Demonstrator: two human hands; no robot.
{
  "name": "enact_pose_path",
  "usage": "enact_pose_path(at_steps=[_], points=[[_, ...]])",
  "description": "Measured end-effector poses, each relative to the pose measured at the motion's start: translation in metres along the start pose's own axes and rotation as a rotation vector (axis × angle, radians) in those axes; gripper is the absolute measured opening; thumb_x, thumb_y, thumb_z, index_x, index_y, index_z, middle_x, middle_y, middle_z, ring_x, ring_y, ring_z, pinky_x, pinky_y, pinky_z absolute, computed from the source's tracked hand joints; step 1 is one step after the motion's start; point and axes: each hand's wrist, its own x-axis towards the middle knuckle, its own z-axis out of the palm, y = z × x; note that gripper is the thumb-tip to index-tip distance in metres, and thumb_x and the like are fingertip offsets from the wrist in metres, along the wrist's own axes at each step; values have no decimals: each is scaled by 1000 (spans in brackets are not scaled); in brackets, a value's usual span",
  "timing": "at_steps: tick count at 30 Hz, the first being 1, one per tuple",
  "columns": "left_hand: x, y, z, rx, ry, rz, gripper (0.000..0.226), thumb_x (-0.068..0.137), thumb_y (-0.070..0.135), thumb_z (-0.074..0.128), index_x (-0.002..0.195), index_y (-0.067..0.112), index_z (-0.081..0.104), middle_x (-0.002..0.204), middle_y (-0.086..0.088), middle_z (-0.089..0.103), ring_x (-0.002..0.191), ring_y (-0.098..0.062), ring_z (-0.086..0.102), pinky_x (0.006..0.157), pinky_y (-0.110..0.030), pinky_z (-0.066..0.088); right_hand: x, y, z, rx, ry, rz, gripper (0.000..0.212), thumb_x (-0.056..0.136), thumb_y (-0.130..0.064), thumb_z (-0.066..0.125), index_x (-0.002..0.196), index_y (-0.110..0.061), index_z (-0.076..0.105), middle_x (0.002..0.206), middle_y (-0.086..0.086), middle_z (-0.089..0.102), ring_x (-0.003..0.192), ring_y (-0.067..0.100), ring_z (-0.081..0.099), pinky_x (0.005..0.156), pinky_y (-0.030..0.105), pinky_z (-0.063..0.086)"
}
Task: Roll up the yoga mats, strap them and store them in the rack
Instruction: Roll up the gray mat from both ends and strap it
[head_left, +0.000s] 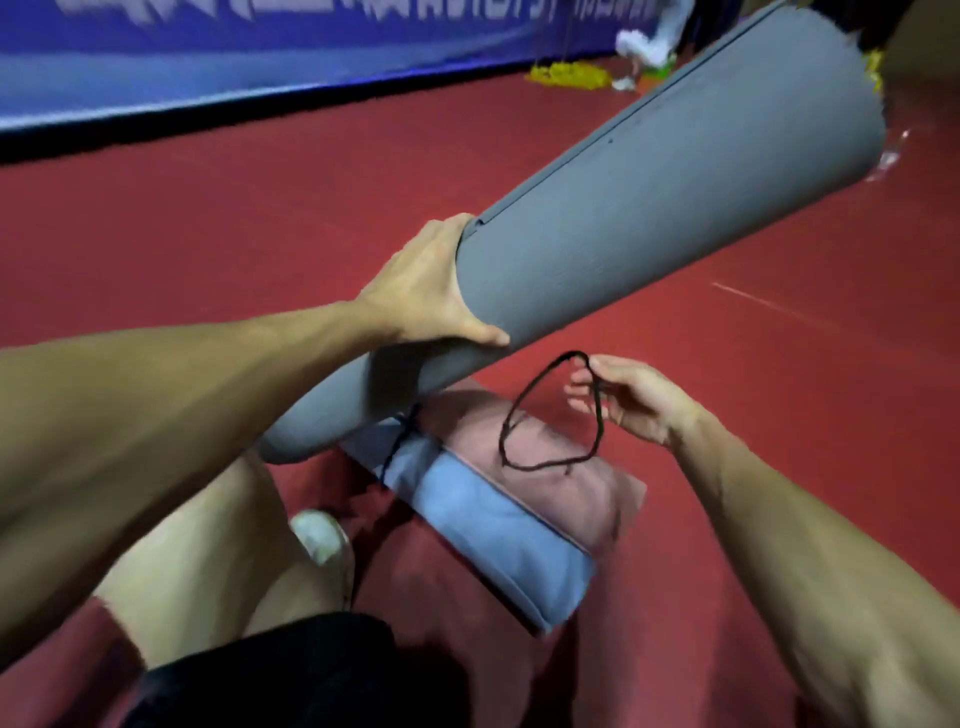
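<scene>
On the red floor (208, 234), beside the person's bent leg (208, 545): a second mat (498, 519), blue outside and pink on its far flank, lies rolled or folded flat. A dark tie (400, 436) circles it near its far end; the knot is too blurred to read.

Above it: grey rolled mat (649, 208), held slanting, far end raised towards the upper right. Its upper edge is cut by the top of the frame. Its low end sits over the tied end of the second mat; contact there cannot be judged. The outer flap seam runs along its upper side.

Left hand (431, 291): clasps the grey rolled mat about a third of the way up from its low end, thumb on the near underside, fingers wrapped over the top and hidden behind the roll.

Right hand (634, 400): pinches a black cord (545, 415) between thumb and fingers. The cord hangs as an open loop in front of the pink side of the second mat, apart from the grey rolled mat. Where its ends meet is hard to make out.

Periphery: blue banner (208, 62) along the far edge of the floor, its lettering smeared. A yellow and white heap (566, 75) beyond, unidentifiable. Pale shoe (322, 535) and black shorts (285, 670) at the bottom, partly cropped
</scene>
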Motion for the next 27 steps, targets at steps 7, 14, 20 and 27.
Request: enact_pose_path(at_steps=[7,14,20,27], points=[[-7,-58,-112,-8,266,-132,119,36,66,80,138,24,35,129,-1,51,116,-17,48,100,-33,39,64,-100,174,186,-295,-228,27,81,-10,39,82,-13,67,89,9,69,90,28,66,84,48,52],[-72,-120,-219,-26,563,-364,108,43,47,93,134,18,43,127,4,54,114,-12,51,95,-24,39,81,-137,349,128,-414,-303,25,94,-25,37,82,-23,58,84,0,64,79,21,61,74,34,43],[-161,-160,-272,-97,751,-596,106,42,34,96,131,18,42,117,9,55,105,-10,52,90,-24,40,59,-116,487,-64,-595,-260,39,100,-48,35,91,-19,60,90,3,62,87,24,60,88,42,47],[-242,-232,-275,-266,663,-739,150,33,13,96,150,31,5,137,6,45,124,-16,47,102,-32,43,83,-36,566,-323,-665,-155,46,99,-49,41,120,-13,60,99,1,67,90,24,64,92,47,48]])
